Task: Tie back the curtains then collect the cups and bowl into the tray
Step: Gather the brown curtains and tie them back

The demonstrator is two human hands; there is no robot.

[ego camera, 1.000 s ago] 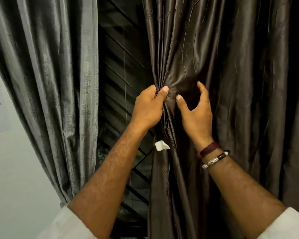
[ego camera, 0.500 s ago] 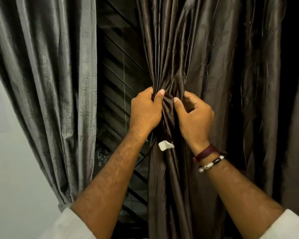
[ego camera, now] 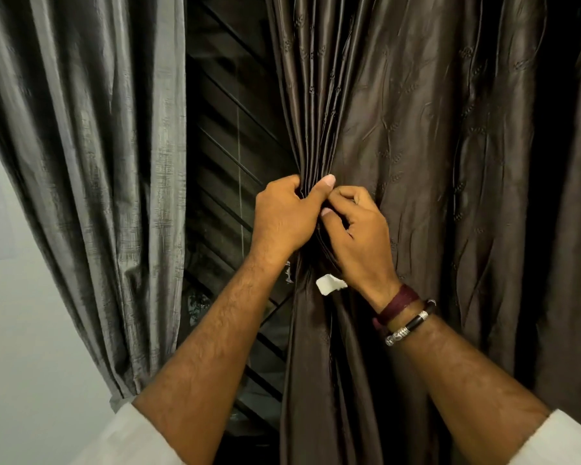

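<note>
Behind the gap, dark slatted window bars (ego camera: 228,135) showed between a grey curtain (ego camera: 91,162) at the left and the brown curtain (ego camera: 416,162) at the right. Since a second before, the right hand (ego camera: 359,236) had closed from spread fingers onto the gathered brown folds, touching the left hand (ego camera: 282,219), which still clutched the bunch. A white tag (ego camera: 327,284) hung just below, and a pale wall (ego camera: 21,330) stood at the left.

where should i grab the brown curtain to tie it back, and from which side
Grip the brown curtain at the bunched waist just above the white tag, where its pleats already converge into a narrow neck. Come from its open left edge, beside the window gap, as the left hand does, wrapping around the folds; the right hand gathers from the front.
</note>
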